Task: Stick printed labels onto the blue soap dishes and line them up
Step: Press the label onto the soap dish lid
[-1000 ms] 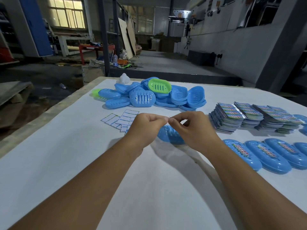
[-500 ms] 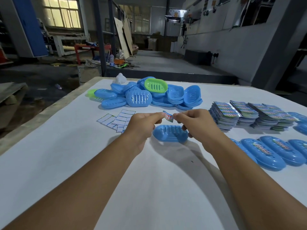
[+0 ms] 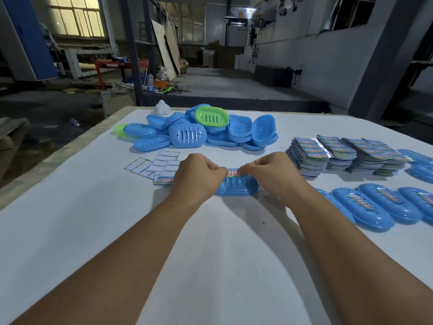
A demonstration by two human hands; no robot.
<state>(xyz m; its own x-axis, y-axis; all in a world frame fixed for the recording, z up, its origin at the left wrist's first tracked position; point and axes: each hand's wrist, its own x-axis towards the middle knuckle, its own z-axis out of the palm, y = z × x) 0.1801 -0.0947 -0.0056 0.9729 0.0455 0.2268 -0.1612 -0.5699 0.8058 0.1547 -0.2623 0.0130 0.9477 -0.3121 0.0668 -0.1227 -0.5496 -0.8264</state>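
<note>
Two hands (image 3: 199, 177) (image 3: 269, 174) pinching label (image 3: 233, 172), above dish (image 3: 236, 187) — table-centre

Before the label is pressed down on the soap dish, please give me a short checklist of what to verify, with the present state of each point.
1. Both hands hold the label: ok. The left hand and the right hand each pinch one end of the label.
2. Label is stretched flat: ok, as far as the visible middle shows.
3. Label is over the blue soap dish: ok.
4. Label is centred and straight on the dish: cannot tell, the hands hide its ends.
5. Backing is peeled off: cannot tell.
6. Free place in the row of labelled dishes: cannot tell, the right forearm covers the near end of the row.
</note>
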